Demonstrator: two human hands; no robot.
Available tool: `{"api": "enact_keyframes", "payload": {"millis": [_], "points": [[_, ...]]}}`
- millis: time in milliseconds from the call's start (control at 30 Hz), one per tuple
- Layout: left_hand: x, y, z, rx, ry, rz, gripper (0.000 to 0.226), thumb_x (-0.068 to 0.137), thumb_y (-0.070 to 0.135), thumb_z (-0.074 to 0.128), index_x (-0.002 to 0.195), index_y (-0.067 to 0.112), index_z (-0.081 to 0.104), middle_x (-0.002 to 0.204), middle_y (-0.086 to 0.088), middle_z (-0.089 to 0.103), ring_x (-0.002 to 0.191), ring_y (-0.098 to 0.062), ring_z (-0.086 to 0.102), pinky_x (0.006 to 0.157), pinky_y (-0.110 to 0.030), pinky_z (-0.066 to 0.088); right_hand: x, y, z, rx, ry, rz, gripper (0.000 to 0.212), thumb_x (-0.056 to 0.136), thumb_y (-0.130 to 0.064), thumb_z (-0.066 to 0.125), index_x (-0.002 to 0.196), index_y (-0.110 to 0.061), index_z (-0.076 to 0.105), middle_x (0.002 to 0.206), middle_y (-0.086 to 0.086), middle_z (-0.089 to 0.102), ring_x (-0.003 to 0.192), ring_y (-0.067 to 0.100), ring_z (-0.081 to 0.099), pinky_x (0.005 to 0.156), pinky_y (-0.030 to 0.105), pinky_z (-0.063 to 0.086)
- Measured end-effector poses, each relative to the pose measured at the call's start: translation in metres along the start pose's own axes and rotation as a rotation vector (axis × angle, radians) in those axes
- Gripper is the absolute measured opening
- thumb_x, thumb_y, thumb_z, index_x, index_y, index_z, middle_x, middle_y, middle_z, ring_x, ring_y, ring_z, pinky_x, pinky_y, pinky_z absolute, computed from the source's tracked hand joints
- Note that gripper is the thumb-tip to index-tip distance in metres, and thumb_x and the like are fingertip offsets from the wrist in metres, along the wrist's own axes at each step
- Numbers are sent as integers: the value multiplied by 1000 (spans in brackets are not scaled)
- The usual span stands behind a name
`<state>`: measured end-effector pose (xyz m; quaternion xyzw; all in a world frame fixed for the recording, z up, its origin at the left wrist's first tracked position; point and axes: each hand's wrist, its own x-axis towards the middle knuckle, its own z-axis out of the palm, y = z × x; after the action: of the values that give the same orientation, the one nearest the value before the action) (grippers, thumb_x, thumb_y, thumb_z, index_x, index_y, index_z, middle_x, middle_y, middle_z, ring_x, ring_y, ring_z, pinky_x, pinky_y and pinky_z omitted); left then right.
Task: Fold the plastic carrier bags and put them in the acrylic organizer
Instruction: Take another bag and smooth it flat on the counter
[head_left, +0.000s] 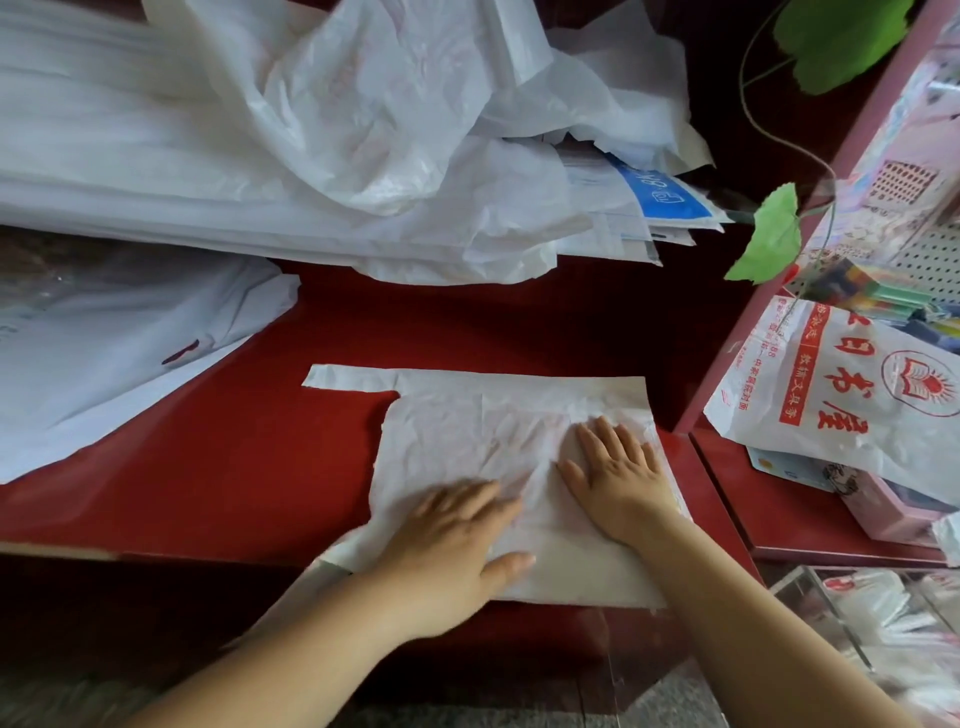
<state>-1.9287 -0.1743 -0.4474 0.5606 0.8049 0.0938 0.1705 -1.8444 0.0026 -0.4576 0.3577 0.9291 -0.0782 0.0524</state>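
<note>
Pressing down on a white carrier bag (498, 457), spread flat on the red counter (208, 467); handles pointing left, one handle strip along the far edge, body creased; left hand (457, 535) laid palm-down on the near-left part, fingers straight and slightly spread, gripping nothing; right hand (618, 478) laid palm-down just beside it, nearer the bag's right edge, fingers straight and close together, likewise holding nothing; judged as smoothing ahead of a first fold, no fold visible in this bag yet; clear acrylic organizer (795, 577) at near right, below counter level, apart from the bag in hand; apparent folded white bags (872, 608) inside it, so probably part of the job done; count not readable through the glare; left to do, by the look of it: loose heap of white bags (337, 130) across the far side of the counter, another flat bag (104, 353) at left, red-printed bag (841, 395) slumped at right; judged somewhere short of halfway, with folding and stowing of the present bag both outstanding; green leaf (769, 239) hanging between heap and printed bag
</note>
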Motion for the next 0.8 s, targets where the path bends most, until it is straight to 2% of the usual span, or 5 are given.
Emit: {"api": "enact_keyframes", "payload": {"millis": [133,300,433,567,800], "points": [[3,-23,6,236,-20,-47,95,63,80,-18,145,32,-13,147,11,-28,125,-1,-32,105,-29,-21,8,-6,-7,29,74,-57,59,97,-46,26,148,-22,7,156,0,-1,143,19,-4,114,34,-6],[6,-27,-1,148,-4,-202,59,95,54,14,147,31,-6,154,4,-17,140,-12,-20,112,-40,-16,-21,-33,-4,137,573,-318,45,81,-39,39,100,-11,68,100,5,67,93,27,63,87,38,46],[9,-23,-1,23,58,-289,57,98,47,20,147,27,1,155,3,-12,141,-14,-17,111,-44,-14,-56,-34,11,74,464,-407,44,78,-44,37,86,-17,70,78,-7,70,73,14,68,71,30,53],[-5,4,0,-120,26,-208,64,95,51,31,147,27,4,154,7,-14,141,-17,-14,112,-37,-10,-51,-8,1,-97,167,-282,86,72,-56,-8,141,-25,34,149,-9,31,139,12,23,114,37,10],[-36,-5,10,130,-19,-8,87,86,58,46,147,25,-6,153,11,-18,137,-3,-19,105,-21,-15,-17,28,-18,-164,-15,-78,48,100,-40,18,147,-31,9,156,-7,1,143,17,-3,113,40,-8]]}}
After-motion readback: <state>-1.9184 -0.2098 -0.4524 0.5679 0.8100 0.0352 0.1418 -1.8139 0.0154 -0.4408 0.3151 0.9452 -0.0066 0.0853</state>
